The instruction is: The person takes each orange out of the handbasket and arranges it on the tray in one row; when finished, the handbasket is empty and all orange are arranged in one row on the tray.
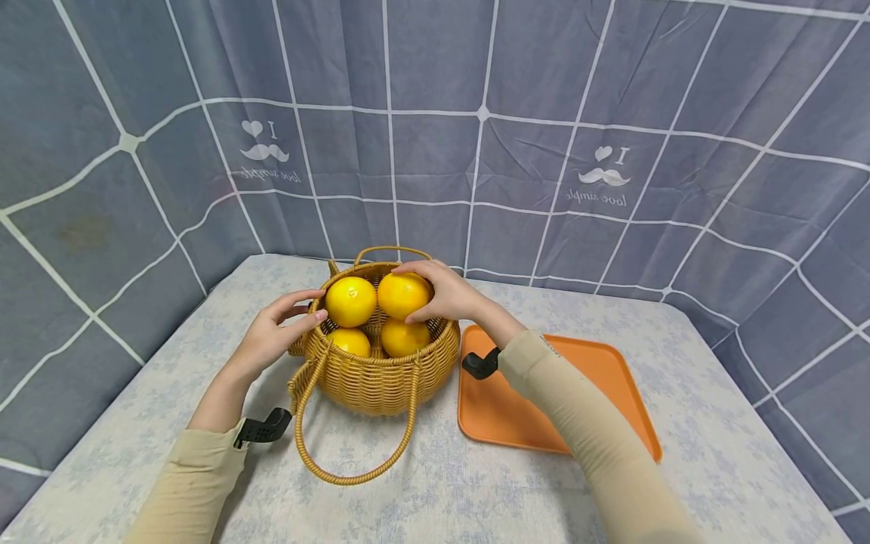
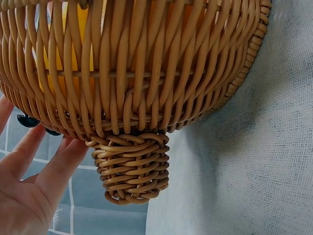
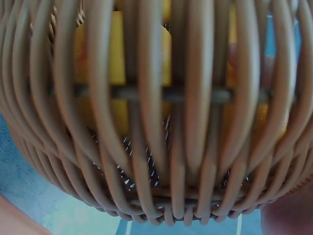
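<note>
A wicker basket [image 1: 381,381] stands on the table with several oranges in it, one of them an orange [image 1: 350,301] at the back left. My right hand [image 1: 445,291] reaches over the right rim and grips the back-right orange [image 1: 402,295] between thumb and fingers. At the basket's left side, my left hand [image 1: 275,332] touches the rim with fingers and thumb spread. The left wrist view shows those fairly straight fingers [image 2: 63,166] against the weave, beside a short woven stub [image 2: 132,169]. Through the weave, the right wrist view shows part of an orange [image 3: 120,68].
To the right lies an orange tray [image 1: 598,370], partly under my right forearm. One basket handle [image 1: 356,480] hangs down over the table in front; the other handle [image 1: 394,248] stands up at the back. A grey-blue checked curtain [image 1: 435,151] encloses the table [image 1: 686,408].
</note>
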A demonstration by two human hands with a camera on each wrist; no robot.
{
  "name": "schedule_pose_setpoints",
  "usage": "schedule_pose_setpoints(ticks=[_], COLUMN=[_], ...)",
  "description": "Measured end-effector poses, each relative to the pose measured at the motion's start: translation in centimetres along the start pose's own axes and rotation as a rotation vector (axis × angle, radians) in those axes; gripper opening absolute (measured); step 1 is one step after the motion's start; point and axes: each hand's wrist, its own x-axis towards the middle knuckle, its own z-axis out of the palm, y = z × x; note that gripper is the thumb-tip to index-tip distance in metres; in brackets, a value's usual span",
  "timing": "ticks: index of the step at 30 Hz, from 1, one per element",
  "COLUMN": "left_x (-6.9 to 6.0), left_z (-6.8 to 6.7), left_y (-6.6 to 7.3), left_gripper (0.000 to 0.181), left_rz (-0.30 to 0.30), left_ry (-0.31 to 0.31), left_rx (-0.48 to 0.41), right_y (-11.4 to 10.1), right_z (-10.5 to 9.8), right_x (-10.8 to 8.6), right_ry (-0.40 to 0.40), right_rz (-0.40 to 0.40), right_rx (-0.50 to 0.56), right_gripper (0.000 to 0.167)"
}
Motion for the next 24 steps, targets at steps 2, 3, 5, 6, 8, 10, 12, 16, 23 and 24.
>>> schedule_pose_setpoints(ticks=[2,3,5,6,8,10,12,16,23,24], left_x=[-0.03,-0.06,-0.08,-0.1,-0.13,-0.17,-0.22,-0.22,-0.27,-0.29], left_z=[-0.01,-0.01,-0.01,0.0,0.0,0.01,0.02,0.04,0.03,0.03], left_y=[0.1,0.17,0.28,0.34,0.4,0.46,0.5,0.48,0.4,0.41], left_gripper=[0.052,0.052,0.052,0.052,0.052,0.052,0.052,0.052,0.052,0.052], left_rz=[0.0,-0.001,-0.003,-0.005,-0.007,-0.008,-0.006,-0.004,-0.008,-0.009], left_ry=[-0.001,-0.002,-0.004,-0.004,-0.005,-0.005,-0.006,-0.007,-0.008,-0.009], left_rx=[0.0,0.0,-0.004,-0.006,-0.009,-0.012,-0.012,-0.019,-0.018,-0.019], right_y=[0.0,0.0,-0.02,-0.05,-0.13,-0.2,-0.26,-0.34,-0.38,-0.38], right_z=[0.01,0.01,0.0,-0.01,-0.04,-0.05,-0.03,0.01,0.0,0.0], right_x=[0.03,0.04,0.08,0.1,0.13,0.15,0.16,0.22,0.05,-0.02], right_ry=[0.001,-0.001,-0.005,-0.006,-0.012,-0.014,-0.014,-0.011,0.006,0.013], right_rz=[0.004,0.005,0.009,0.01,0.016,0.02,0.021,0.004,-0.012,-0.007], right_rx=[-0.003,-0.007,-0.015,-0.021,-0.029,-0.039,-0.048,-0.092,-0.096,-0.08], right_gripper=[0.075,0.076,0.077,0.077,0.077,0.077,0.076,0.074,0.074,0.075])
